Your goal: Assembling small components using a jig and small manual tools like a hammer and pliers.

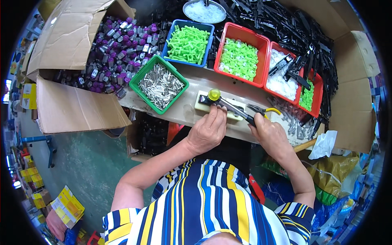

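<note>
My right hand is closed round the black grip of a hammer. Its metal shaft runs left to a rounded, see-through yellow head, which sits over a pale block-shaped fixture on the bench. A dark part shows on the block's left end. My left hand rests at the block's near edge, its fingers pressed together under the hammer's shaft. Whatever those fingertips pinch is hidden. Pliers with yellow handles lie just beyond my right hand.
A green bin of metal pins, a blue bin of green parts and a red bin of green-and-white pieces line the bench. Left stands a cardboard box of purple-grey pieces; black parts are heaped behind. A wooden handle juts out right.
</note>
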Demonstrator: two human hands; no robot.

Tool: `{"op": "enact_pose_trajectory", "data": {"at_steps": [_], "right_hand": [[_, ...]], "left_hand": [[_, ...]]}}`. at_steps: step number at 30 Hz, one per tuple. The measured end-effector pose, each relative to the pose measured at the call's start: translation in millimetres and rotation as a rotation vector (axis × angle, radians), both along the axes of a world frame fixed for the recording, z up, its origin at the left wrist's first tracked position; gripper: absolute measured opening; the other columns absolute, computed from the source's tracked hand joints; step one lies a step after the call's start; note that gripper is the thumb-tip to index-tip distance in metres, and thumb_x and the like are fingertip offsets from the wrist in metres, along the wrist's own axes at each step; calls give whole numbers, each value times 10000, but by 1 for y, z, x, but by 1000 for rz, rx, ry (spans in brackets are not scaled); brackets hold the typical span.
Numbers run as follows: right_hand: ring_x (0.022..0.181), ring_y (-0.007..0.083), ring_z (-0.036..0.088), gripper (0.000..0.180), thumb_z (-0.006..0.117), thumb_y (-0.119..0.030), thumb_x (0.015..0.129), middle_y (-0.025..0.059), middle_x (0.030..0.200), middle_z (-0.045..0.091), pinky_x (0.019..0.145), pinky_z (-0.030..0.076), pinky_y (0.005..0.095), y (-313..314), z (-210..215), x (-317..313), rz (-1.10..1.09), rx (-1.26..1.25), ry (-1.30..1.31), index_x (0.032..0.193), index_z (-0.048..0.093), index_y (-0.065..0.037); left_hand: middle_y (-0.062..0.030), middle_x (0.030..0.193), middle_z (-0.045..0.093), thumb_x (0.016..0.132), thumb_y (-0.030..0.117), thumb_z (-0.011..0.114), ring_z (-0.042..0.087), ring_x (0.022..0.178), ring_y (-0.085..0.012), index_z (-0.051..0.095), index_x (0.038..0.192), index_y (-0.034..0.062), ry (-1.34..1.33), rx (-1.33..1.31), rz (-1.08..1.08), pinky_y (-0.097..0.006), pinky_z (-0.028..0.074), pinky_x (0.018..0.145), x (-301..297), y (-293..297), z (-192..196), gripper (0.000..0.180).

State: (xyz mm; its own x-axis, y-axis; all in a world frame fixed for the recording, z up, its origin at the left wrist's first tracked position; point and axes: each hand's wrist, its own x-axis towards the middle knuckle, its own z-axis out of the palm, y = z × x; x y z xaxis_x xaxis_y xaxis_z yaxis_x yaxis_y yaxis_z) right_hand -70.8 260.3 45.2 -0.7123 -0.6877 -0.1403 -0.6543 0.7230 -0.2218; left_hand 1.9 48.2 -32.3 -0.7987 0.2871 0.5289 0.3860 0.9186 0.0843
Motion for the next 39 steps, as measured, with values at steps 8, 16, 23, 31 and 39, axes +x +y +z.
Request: {"op": "enact_pose_trajectory", "data": {"at_steps": [8,16,23,31,39], "right_hand": [[653,401,640,275,647,-228,937,182,694,608,561,508,489,4,-8,-1,15,-101,40,909,456,-32],[647,385,622,278,701,-190,896,175,695,583,553,482,457,21,27,12,-41,-277,125,882,474,-30],[659,387,631,270,677,-194,920,208,713,602,579,491,480,24,4,3,-63,-64,70,947,479,-13],[673,383,641,262,669,-185,924,198,707,587,561,496,482,29,1,11,-10,-43,75,927,467,-20],[655,385,638,287,642,-244,946,176,681,612,556,500,472,33,-5,8,-21,-101,8,912,446,-38]], "left_hand": [[-230,1201,594,808,184,672,573,1166,-338,601,1221,-127,-49,41,3,-396,470,943,6,12,-1,521],[-241,1257,571,806,187,670,581,1135,-335,583,1250,-131,-30,38,11,-358,496,936,5,12,-3,553],[-225,1138,600,850,130,595,594,1072,-288,596,1186,-158,19,42,-22,-316,506,852,-1,10,1,442],[-180,1121,616,793,111,703,612,1064,-317,660,1127,-84,60,272,-97,-389,503,870,12,-8,4,390],[-139,1097,635,760,2,724,616,1094,-337,677,1095,-36,55,303,8,-424,500,860,-8,-27,17,341]]}}
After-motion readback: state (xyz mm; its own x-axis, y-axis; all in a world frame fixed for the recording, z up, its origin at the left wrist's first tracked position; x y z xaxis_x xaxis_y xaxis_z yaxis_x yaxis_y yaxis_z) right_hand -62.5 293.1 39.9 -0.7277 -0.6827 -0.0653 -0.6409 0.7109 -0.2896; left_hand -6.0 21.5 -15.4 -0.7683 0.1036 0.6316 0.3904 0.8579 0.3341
